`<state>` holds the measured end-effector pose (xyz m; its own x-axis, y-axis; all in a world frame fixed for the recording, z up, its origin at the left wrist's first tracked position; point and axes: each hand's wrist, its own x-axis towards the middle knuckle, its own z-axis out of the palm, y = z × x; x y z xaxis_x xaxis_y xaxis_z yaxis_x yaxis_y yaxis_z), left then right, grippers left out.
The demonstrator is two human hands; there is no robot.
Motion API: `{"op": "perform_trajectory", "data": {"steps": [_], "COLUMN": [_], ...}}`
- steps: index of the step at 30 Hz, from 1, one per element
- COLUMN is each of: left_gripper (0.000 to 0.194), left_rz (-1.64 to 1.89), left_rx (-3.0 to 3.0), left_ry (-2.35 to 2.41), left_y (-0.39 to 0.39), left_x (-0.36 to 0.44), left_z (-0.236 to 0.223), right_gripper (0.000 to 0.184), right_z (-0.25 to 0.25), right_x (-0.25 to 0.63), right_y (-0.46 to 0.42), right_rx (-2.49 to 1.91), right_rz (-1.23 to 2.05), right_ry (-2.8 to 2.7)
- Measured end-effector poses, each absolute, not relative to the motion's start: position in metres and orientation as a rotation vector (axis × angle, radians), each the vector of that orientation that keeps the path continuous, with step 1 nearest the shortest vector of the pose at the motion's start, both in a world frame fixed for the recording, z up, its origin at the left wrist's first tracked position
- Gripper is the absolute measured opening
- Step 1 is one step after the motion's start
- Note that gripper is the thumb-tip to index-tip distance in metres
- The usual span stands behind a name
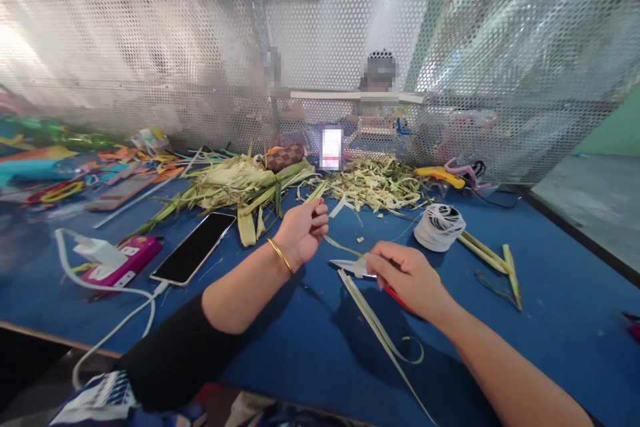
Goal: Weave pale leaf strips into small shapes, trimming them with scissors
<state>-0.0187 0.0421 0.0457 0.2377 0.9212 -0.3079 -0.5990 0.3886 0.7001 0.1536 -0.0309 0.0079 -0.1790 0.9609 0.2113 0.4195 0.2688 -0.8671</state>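
My left hand (304, 230), with a gold bangle on the wrist, is closed with curled fingers around a thin pale-green leaf strip (343, 246). The strip runs from it across to my right hand. My right hand (406, 275) is wrapped around a pair of scissors (351, 267); their metal blades point left and a red handle shows below the palm. The strip's right end meets the fingertips of that hand, though whether they pinch it I cannot tell. Below the blades, several long pale strips (373, 317) lie on the blue table (295, 360), one end curled.
A white thread ball (439, 228) and folded stalks (493, 257) lie right. Leaf piles (230, 180) and shavings (375, 183) line the back, before a perforated metal screen (320, 27). Left are a phone (195, 250), cable and pink power strip (125, 260). A person sits behind the screen.
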Motion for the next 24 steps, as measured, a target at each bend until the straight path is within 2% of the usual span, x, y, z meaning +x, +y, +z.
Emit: {"op": "perform_trajectory", "data": {"steps": [5,9,13,19,24], "left_gripper": [0.020,0.021,0.023,0.021,0.022], "left_rz": [0.916,0.794,0.745,0.784,0.862], "left_rx": [0.525,0.648,0.719,0.714,0.658], "left_ry": [0.873,0.937,0.933,0.923,0.864], "left_y": [0.035,0.022,0.018,0.019,0.014], "left_x": [-0.013,-0.001,0.002,0.000,0.000], "left_z": [0.035,0.028,0.022,0.025,0.030], "right_gripper": [0.023,0.019,0.016,0.018,0.020], "right_z": [0.011,0.010,0.006,0.002,-0.002], "right_x": [0.164,0.164,0.157,0.151,0.144], "right_y": [-0.027,-0.030,-0.036,-0.037,-0.039], "right_rx": [-1.294,-1.215,-1.119,-1.116,-1.117], "right_rz": [0.542,0.374,0.353,0.210,0.309], "right_ry": [-1.504,-1.675,-2.021,-2.191,-2.325]}}
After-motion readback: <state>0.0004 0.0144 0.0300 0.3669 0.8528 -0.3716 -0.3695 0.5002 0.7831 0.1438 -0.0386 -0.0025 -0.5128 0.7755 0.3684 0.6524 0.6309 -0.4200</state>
